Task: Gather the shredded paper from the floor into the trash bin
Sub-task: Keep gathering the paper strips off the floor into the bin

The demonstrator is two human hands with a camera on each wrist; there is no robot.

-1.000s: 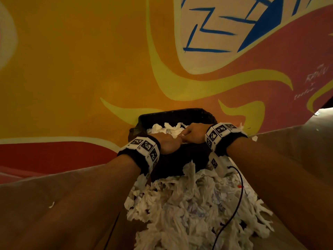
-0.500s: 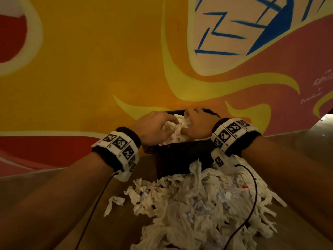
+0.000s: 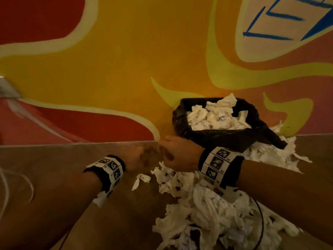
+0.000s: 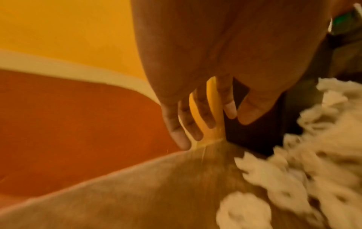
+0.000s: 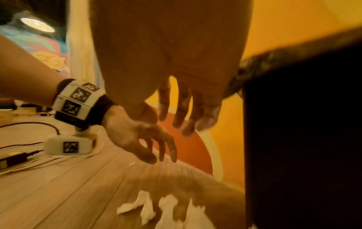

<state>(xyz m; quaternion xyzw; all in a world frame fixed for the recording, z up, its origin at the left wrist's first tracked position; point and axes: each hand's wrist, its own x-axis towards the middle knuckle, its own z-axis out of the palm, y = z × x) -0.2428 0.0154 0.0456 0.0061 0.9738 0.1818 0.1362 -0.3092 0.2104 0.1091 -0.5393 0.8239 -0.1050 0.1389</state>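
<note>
Both hands are empty right now, low over the floor (image 3: 54, 177) just left of the bin (image 3: 212, 136). My left hand (image 3: 142, 157) has its fingers (image 4: 203, 113) straight and spread, nothing between them, pointing down toward the boards. The right hand (image 3: 180, 154) hangs beside it with loose fingers too, also carrying nothing; the right wrist view shows both palms bare.

The bin sits against the painted wall (image 3: 126, 60), its black liner folded over the rim, and it's heaped with paper (image 3: 216, 116) near the top. I'd say the wall backing keeps it from sliding when loads get pressed in.

The main pile (image 3: 216, 210) lies on the floor in front of the bin and under my right forearm, with more spilled at the bin's right side. One stray scrap (image 3: 142, 178) sits apart, near the left wrist.

Hands placed at the pile's left edge looks like the setup for a two-handed scoop. Plenty left, and the bin is getting full, so overflow is my worry.
</note>
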